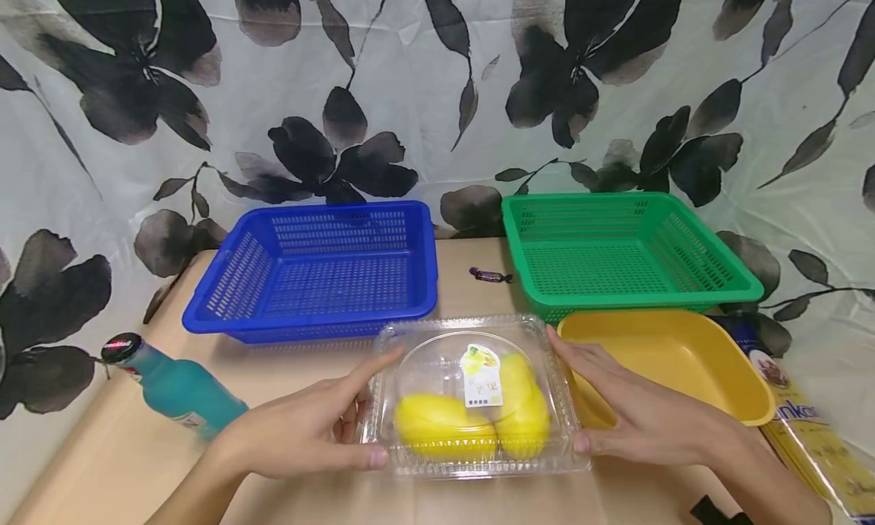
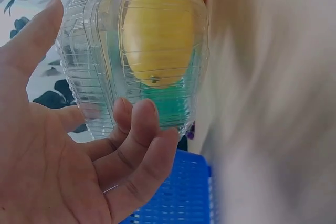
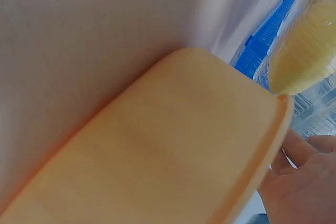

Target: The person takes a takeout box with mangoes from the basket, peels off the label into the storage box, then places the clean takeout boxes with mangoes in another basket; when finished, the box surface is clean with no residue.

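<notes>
A clear plastic clamshell box (image 1: 437, 350) with several yellow mangoes (image 1: 446, 425) inside sits at the front middle in the head view. Its lid bears a white label (image 1: 481, 376). My left hand (image 1: 307, 430) grips the box's left side, thumb at the near corner and index finger at the far one. In the left wrist view the other fingers (image 2: 144, 148) curl against the box's wall. On the opposite side my right hand (image 1: 656, 419) holds the box's right edge between thumb and index finger. The yellow tray (image 3: 157, 145) partly hides this hand's fingers in the right wrist view.
Behind the box stand a blue basket (image 1: 342, 324) and a green basket (image 1: 642, 293), with a small wrapped candy (image 1: 490, 275) between them. A yellow tray (image 1: 656, 350) lies right, beside a yellow-and-blue packet (image 1: 807, 426). A teal bottle (image 1: 184, 392) is at left.
</notes>
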{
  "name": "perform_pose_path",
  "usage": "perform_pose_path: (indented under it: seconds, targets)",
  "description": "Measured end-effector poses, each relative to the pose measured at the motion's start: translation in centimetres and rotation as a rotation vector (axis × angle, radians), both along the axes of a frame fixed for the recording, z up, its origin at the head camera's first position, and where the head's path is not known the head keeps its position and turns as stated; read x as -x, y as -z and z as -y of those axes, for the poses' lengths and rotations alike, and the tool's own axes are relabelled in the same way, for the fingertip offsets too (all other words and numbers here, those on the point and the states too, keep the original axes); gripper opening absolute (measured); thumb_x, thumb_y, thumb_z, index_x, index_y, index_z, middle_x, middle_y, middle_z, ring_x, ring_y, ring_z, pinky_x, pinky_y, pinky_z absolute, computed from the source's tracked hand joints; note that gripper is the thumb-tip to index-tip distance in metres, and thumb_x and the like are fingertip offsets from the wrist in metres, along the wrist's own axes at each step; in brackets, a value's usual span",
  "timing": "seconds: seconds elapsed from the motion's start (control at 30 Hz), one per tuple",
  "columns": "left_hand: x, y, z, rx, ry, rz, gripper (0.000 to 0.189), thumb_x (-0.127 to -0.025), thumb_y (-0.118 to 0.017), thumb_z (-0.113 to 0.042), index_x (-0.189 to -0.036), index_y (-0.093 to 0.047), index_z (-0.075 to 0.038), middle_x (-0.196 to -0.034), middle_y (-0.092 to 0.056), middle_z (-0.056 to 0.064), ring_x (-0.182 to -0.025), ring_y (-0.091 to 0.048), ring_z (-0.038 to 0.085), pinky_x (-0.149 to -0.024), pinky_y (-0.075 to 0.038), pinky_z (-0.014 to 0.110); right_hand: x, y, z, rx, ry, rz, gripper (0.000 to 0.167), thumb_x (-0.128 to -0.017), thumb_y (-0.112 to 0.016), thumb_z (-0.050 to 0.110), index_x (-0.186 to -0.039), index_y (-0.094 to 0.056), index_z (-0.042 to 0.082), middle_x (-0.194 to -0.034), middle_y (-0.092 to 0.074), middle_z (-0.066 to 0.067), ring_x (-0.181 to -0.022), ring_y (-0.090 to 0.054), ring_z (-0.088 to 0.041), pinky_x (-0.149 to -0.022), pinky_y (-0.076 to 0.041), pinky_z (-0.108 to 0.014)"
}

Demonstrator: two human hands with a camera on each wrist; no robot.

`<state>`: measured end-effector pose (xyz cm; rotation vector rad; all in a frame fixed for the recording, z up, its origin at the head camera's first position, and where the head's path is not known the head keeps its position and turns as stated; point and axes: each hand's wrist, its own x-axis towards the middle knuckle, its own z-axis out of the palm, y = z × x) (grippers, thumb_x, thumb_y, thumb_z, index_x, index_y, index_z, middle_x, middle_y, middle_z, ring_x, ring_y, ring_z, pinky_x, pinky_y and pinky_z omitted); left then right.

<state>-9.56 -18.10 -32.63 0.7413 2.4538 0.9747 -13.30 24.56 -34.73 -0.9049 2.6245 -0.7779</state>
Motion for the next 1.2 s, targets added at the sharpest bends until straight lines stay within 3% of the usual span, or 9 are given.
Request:
perform_pose_path:
  seconds: [0.57, 0.67, 0.77, 0.83, 0.9, 0.97, 1.03, 1.1, 1.2]
  targets:
    - [0.7, 2.5, -0.5, 0.026, -0.003, -0.017, 0.098, -0.089, -0.072, -0.06, -0.163, -0.011, -0.043, -0.086, -0.058, -0.001, -0.076, -0.056, 0.012, -0.066, -0.049, 0.026, 0.5, 2.4, 0.1, -0.104, -0.031, -0.121, 0.109, -0.086, -0.073, 0.062, -0.167, -0.007, 0.029, -0.174, -0.009, -0.002, -0.156, -0.019, -0.032, -0.113, -0.038, -0.059]
    - [0.5, 2.6, -0.7, 0.076, -0.028, -0.05, 0.098, -0.088, -0.07, -0.066, -0.163, -0.011, -0.045, -0.114, -0.064, -0.004, -0.099, -0.06, 0.011, -0.087, -0.054, 0.035, 0.5, 2.2, 0.0, -0.127, -0.03, -0.123, 0.108, -0.087, -0.071, 0.065, -0.167, -0.008, 0.027, -0.174, -0.008, 0.0, -0.157, -0.017, -0.03, -0.113, -0.037, -0.057]
    - [0.2, 2.4, -1.0, 0.151, -0.066, -0.092, 0.097, -0.085, -0.067, -0.072, -0.162, -0.014, -0.047, -0.142, -0.054, -0.007, -0.12, -0.056, 0.015, -0.103, -0.05, 0.049, 0.5, 1.8, 0.2, -0.128, -0.033, -0.119, 0.106, -0.09, -0.069, 0.063, -0.167, -0.006, 0.026, -0.174, -0.004, 0.003, -0.158, -0.013, -0.029, -0.115, -0.032, -0.057]
    - [-0.1, 2.1, -1.0, 0.209, -0.09, -0.118, 0.097, -0.083, -0.066, -0.077, -0.161, -0.017, -0.049, -0.144, -0.051, -0.005, -0.121, -0.056, 0.018, -0.098, -0.052, 0.052, 0.6, 1.4, 0.8, -0.103, -0.035, -0.113, 0.105, -0.091, -0.068, 0.061, -0.167, -0.003, 0.028, -0.174, -0.001, 0.005, -0.159, -0.011, -0.028, -0.117, -0.03, -0.06]
    - [-0.4, 1.7, -1.0, 0.263, -0.106, -0.152, 0.096, -0.081, -0.063, -0.081, -0.161, -0.02, -0.05, -0.135, -0.05, -0.003, -0.114, -0.055, 0.019, -0.087, -0.055, 0.046, 0.7, 1.1, 1.6, -0.078, -0.047, -0.128, 0.101, -0.093, -0.067, 0.059, -0.167, -0.004, 0.031, -0.174, -0.001, 0.007, -0.159, -0.009, -0.027, -0.117, -0.029, -0.063]
    - [-0.6, 1.4, -1.1, 0.305, -0.11, -0.201, 0.097, -0.08, -0.061, -0.083, -0.161, -0.022, -0.048, -0.137, -0.046, 0.001, -0.119, -0.053, 0.024, -0.087, -0.056, 0.048, 0.9, 0.6, 2.5, -0.059, -0.079, -0.167, 0.095, -0.095, -0.065, 0.058, -0.167, -0.008, 0.032, -0.173, -0.004, 0.008, -0.159, -0.01, -0.026, -0.118, -0.029, -0.065]
    - [-0.7, 1.2, -1.1, 0.32, -0.103, -0.263, 0.098, -0.08, -0.06, -0.084, -0.162, -0.023, -0.045, -0.15, -0.038, 0.006, -0.129, -0.048, 0.03, -0.095, -0.054, 0.053, 1.2, 0.2, 3.5, -0.063, -0.122, -0.226, 0.089, -0.097, -0.062, 0.058, -0.166, -0.014, 0.032, -0.173, -0.008, 0.008, -0.158, -0.013, -0.025, -0.118, -0.03, -0.063]
    - [-0.7, 1.3, -1.1, 0.305, -0.085, -0.325, 0.1, -0.08, -0.061, -0.083, -0.163, -0.024, -0.041, -0.163, -0.025, 0.006, -0.144, -0.037, 0.037, -0.107, -0.044, 0.063, 1.5, -0.1, 4.5, -0.072, -0.166, -0.289, 0.082, -0.099, -0.06, 0.057, -0.165, -0.02, 0.031, -0.172, -0.014, 0.008, -0.158, -0.016, -0.025, -0.118, -0.03, -0.062]
    - [-0.2, 1.7, -1.2, 0.239, -0.048, -0.382, 0.102, -0.079, -0.065, -0.081, -0.163, -0.026, -0.038, -0.17, -0.013, 0.001, -0.153, -0.025, 0.036, -0.112, -0.033, 0.069, 1.8, -0.4, 5.7, -0.077, -0.221, -0.365, 0.073, -0.1, -0.059, 0.055, -0.163, -0.03, 0.03, -0.17, -0.023, 0.008, -0.156, -0.022, -0.024, -0.118, -0.033, -0.059]
